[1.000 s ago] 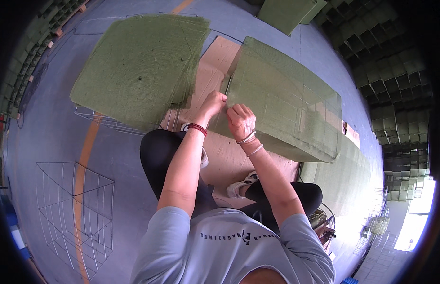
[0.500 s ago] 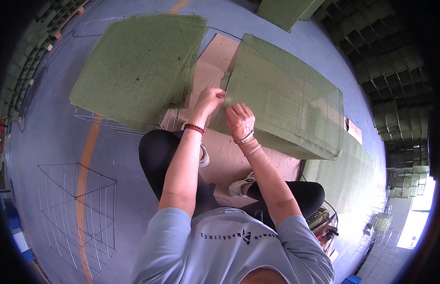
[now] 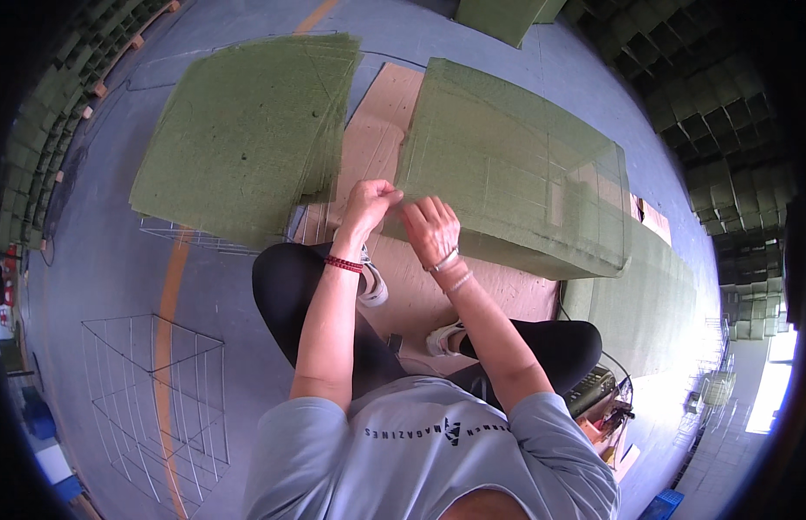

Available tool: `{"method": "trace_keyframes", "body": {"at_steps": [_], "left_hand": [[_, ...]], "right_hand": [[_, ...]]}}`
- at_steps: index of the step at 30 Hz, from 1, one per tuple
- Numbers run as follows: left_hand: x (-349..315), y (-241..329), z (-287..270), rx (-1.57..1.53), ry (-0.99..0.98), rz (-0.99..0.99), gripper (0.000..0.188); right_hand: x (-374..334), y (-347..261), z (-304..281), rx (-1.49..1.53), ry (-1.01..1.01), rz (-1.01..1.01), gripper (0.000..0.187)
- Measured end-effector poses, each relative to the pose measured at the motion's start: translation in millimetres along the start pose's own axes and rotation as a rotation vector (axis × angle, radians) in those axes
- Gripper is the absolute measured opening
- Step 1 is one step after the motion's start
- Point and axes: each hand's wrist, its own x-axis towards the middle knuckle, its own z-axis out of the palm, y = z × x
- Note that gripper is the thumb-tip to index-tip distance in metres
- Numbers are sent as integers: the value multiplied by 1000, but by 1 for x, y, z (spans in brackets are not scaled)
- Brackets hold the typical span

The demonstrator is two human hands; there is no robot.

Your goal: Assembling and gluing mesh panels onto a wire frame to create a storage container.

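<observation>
A wire-framed box covered in green mesh (image 3: 489,147) lies in front of me, its near left edge at my fingers. My left hand (image 3: 371,208) is closed in a pinch at that edge, thumb and fingertip on the mesh. Just to the right, my right hand (image 3: 432,232) is closed too, fingers curled down by the same edge; anything between its fingertips is too small or hidden to name. To the left lies a stack of green mesh sheets (image 3: 247,130) on a wire frame.
Under the box lies cardboard (image 3: 381,130). A bare wire frame (image 3: 160,407) stands on the grey floor at left. More green mesh (image 3: 641,303) spreads at right, above a tool box (image 3: 606,416). Stacked green mesh boxes (image 3: 724,121) line the far right.
Both hands have moved slightly down and to the left in the picture. The right hand's fingers have loosened from a tighter fist and sit closer to the left fingertips.
</observation>
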Motion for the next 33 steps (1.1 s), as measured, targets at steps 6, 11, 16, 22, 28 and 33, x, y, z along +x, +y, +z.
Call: {"method": "trace_keyframes", "body": {"at_steps": [6, 11, 16, 22, 28, 33], "left_hand": [[-2, 11, 0, -87, -54, -18, 12], [-2, 6, -3, -19, -64, -11, 11], [-2, 9, -1, 30, -38, -28, 10], [-2, 7, -4, 17, -42, -28, 9], [1, 15, -8, 11, 4, -57, 13], [14, 26, -13, 122, -107, -74, 21]], "right_hand": [[-58, 2, 7, 1145, -134, 1278, 31], [-38, 2, 14, 1482, 107, 1452, 30], [-35, -2, 29, 1471, 264, 1475, 25], [-30, -10, 34, 1466, 235, 1518, 25], [-22, -14, 34, 1452, 254, 1489, 23], [-14, -16, 29, 1551, 302, 1495, 19]]}}
